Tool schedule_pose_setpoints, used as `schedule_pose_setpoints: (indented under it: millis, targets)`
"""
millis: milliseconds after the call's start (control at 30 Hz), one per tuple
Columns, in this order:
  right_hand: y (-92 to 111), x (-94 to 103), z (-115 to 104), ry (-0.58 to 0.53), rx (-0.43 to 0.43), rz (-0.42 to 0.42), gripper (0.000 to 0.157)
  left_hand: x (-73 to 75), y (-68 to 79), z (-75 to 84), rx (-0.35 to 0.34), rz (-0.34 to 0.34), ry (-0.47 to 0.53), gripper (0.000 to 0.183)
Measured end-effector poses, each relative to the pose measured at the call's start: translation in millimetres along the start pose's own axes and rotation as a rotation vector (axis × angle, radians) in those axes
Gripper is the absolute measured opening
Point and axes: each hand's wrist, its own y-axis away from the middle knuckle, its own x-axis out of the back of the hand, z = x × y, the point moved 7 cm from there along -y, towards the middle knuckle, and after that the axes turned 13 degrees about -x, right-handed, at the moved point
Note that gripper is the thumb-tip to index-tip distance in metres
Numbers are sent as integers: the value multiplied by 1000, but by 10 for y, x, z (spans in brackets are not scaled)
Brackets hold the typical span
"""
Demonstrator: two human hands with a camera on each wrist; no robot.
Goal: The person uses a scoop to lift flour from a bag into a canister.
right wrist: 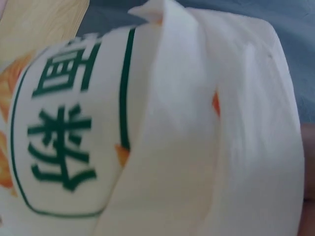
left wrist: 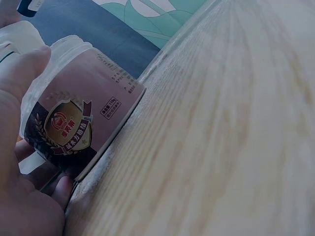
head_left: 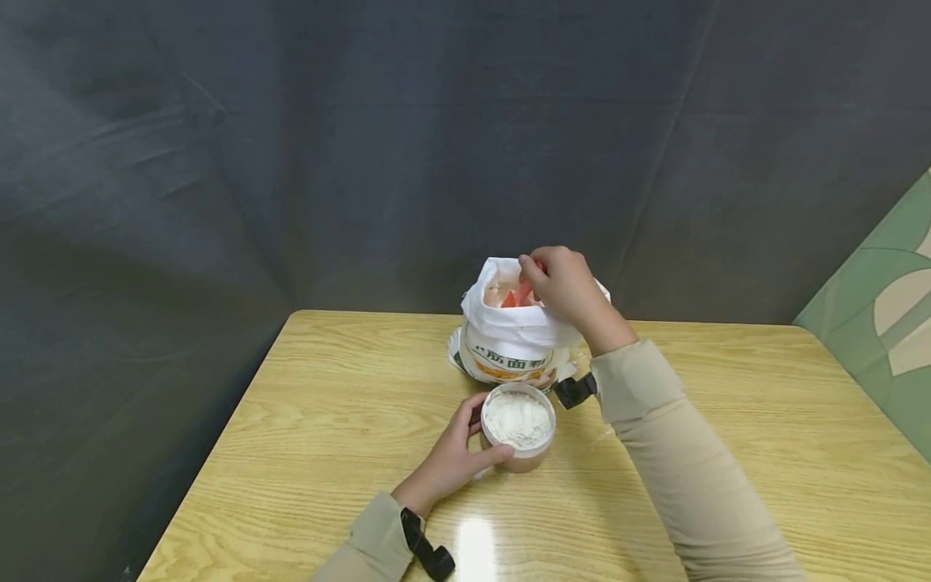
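My left hand (head_left: 460, 451) grips a round plastic jar (head_left: 525, 464), thumb on the near side and fingers around its left. White flour (head_left: 517, 417) fills the jar close to its rim. In the left wrist view the jar (left wrist: 115, 88) carries a printed label and stands on the table. Behind it is a white flour bag (head_left: 509, 330) with its top folded down. My right hand (head_left: 569, 283) holds a red scoop (head_left: 513, 297) at the bag's mouth. The scoop's lower part is inside the bag. The right wrist view is filled mostly by the bag (right wrist: 177, 128).
The wooden table (head_left: 349, 420) extends to both sides of the bag and jar. A dark cloth (head_left: 436, 145) hangs behind its back edge. At the far right is a green patterned surface (head_left: 865, 323). A little white powder lies on the table near the jar.
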Motion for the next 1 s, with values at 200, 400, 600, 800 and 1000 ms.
schedule_pose_setpoints:
  millis: [200, 400, 600, 800, 1000]
  targets:
    - [10, 21, 6, -103, -61, 15, 40, 5, 6, 0, 1, 2, 0, 81]
    - [27, 46, 73, -259, -191, -15, 42, 18, 12, -12, -2, 7, -2, 80]
    - [48, 31, 116, -450, -286, -82, 40, 19, 23, -16, -5, 12, 1, 81]
    - [65, 41, 134, -521, -319, -87, 40, 18, 19, -1, -7, 13, 3, 80]
    - [81, 81, 156, -568, -355, -67, 40, 11, 20, 3, -8, 1, -5, 80]
